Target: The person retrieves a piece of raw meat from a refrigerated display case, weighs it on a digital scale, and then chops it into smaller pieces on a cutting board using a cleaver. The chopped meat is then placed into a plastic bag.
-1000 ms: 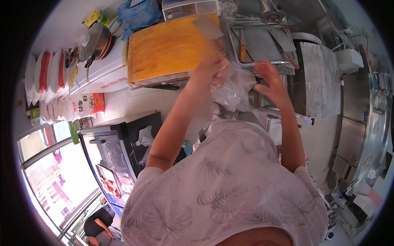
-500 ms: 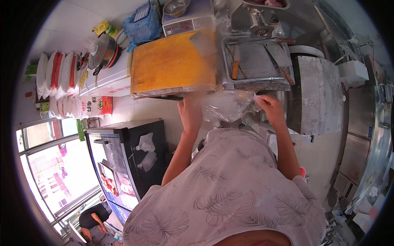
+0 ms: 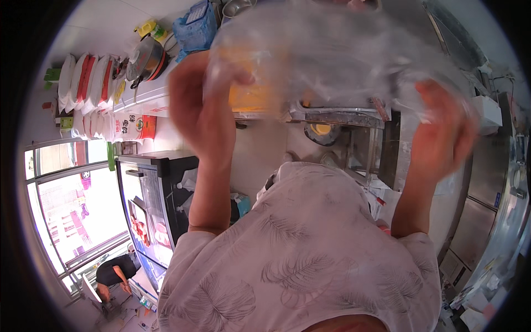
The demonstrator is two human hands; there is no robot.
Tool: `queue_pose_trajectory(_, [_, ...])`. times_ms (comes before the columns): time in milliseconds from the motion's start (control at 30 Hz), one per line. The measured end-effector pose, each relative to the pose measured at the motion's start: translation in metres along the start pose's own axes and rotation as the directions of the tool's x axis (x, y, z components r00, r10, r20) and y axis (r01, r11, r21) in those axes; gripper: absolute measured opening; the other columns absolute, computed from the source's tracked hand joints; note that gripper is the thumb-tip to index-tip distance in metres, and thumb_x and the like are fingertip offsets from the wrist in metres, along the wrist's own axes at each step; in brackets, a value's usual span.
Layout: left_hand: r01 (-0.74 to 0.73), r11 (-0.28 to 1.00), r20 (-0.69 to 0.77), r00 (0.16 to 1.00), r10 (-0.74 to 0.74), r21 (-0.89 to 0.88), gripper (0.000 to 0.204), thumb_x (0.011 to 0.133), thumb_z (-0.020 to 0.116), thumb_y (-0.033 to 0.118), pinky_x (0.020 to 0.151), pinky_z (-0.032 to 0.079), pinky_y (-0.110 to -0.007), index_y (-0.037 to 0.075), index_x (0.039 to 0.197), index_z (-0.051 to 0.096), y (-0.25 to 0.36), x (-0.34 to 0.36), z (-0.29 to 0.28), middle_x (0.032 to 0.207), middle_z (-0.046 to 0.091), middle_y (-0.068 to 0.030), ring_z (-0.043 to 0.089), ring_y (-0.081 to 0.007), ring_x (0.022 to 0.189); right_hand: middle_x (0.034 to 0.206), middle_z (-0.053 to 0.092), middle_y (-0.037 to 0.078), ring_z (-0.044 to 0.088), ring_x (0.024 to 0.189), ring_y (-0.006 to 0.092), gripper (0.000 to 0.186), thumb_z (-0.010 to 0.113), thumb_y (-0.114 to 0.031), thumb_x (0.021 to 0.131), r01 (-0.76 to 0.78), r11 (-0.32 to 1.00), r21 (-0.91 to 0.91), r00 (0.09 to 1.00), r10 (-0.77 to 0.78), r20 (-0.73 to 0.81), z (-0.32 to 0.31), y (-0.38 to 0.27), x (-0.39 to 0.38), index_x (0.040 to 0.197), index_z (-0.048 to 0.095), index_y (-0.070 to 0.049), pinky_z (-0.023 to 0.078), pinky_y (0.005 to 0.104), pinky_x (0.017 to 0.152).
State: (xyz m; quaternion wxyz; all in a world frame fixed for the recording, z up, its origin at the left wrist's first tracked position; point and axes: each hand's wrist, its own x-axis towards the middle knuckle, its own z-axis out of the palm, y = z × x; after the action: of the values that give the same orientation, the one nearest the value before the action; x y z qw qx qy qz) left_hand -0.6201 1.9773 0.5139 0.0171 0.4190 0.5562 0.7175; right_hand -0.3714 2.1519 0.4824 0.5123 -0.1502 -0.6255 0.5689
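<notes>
A large transparent plastic bag (image 3: 332, 55) is stretched between my two raised hands, blurred by motion. My left hand (image 3: 202, 105) pinches its left side, with the film between thumb and fingers. On the other side, my right hand (image 3: 442, 127) is closed on the bag's right part; its fingers are smeared and partly behind the film. Behind the bag lies a yellow cutting board (image 3: 247, 99), seen mostly through the plastic. The bag also hides most of the metal tray (image 3: 343, 103) to the board's right.
Flour sacks (image 3: 130, 126), a pot (image 3: 142, 62) and a blue bag (image 3: 194, 27) stand at the far left. A black-sided display fridge (image 3: 178, 176) is left of me. On the floor below the counter sits a dark basin (image 3: 322, 134). Another person (image 3: 117, 272) bends at lower left.
Both hands have risen from the counter's front edge and moved apart, nearer the camera. The plastic bag has come up with them and spread wide, now covering the board and tray.
</notes>
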Motion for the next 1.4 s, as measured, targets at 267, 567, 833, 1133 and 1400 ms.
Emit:
queue_pose_trajectory(267, [0.903, 0.281, 0.047, 0.281, -0.958, 0.326, 0.017, 0.101, 0.067, 0.007, 0.094, 0.056, -0.036, 0.002, 0.117, 0.07, -0.138, -0.201, -0.062, 0.106, 0.073, -0.0064, 0.07, -0.0187, 0.102, 0.078, 0.064, 0.004, 0.061, 0.069, 0.0183, 0.027, 0.056, -0.019, 0.112, -0.698, 0.529, -0.482, 0.401, 0.847, 0.349, -0.096, 0.085, -0.127, 0.092, 0.067, -0.004, 0.052, 0.036, 0.07])
queue_pose_trajectory(567, [-0.353, 0.643, 0.698, 0.58, -0.419, 0.68, 0.011, 0.11, 0.054, 0.009, 0.08, 0.053, -0.033, 0.008, 0.106, 0.064, -0.245, -0.134, -0.036, 0.091, 0.064, -0.002, 0.061, -0.0156, 0.083, 0.062, 0.038, -0.006, 0.038, 0.056, 0.0109, 0.023, 0.056, -0.023, 0.113, -0.783, 0.202, 0.588, 0.482, 0.794, 0.371, -0.115, 0.14, -0.074, 0.099, 0.063, -0.005, 0.038, 0.029, 0.064])
queue_pose_trajectory(833, [0.14, 0.869, 0.633, 0.631, -0.448, 0.475, 0.04, 0.103, 0.056, 0.019, 0.089, 0.057, -0.047, 0.008, 0.142, 0.058, -0.398, -0.078, 0.021, 0.12, 0.073, -0.0154, 0.069, -0.0361, 0.109, 0.065, 0.04, -0.006, 0.047, 0.062, 0.0103, 0.029, 0.055, -0.024, 0.114, -0.529, 0.179, 0.83, 0.431, 0.899, 0.081, -0.127, 0.236, 0.017, 0.126, 0.063, 0.001, 0.043, 0.0323, 0.076])
queue_pose_trajectory(1133, [0.417, 0.77, 0.547, 0.544, -0.637, 0.482, 0.045, 0.106, 0.05, 0.012, 0.089, 0.057, -0.045, 0.002, 0.15, 0.049, -0.467, 0.001, 0.057, 0.134, 0.067, -0.0306, 0.067, -0.0367, 0.116, 0.084, 0.059, -0.001, 0.053, 0.076, 0.0099, 0.04, 0.058, -0.018, 0.112, -0.63, 0.323, 0.706, 0.494, 0.868, 0.044, -0.124, 0.302, 0.112, 0.143, 0.058, 0.006, 0.048, 0.0332, 0.084])
queue_pose_trajectory(1400, [0.905, 0.076, 0.554, 0.32, -0.768, -0.418, 0.034, 0.104, 0.058, 0.0, 0.052, 0.041, -0.021, 0.0, 0.137, 0.058, -0.3, 0.093, 0.083, 0.118, 0.067, -0.0167, 0.055, -0.0126, 0.073, 0.092, 0.063, 0.001, 0.05, 0.073, 0.0072, 0.035, 0.061, -0.014, 0.108, -0.729, 0.563, 0.39, 0.633, 0.771, 0.069, -0.076, 0.226, 0.154, 0.139, 0.066, 0.003, 0.048, 0.0284, 0.073])
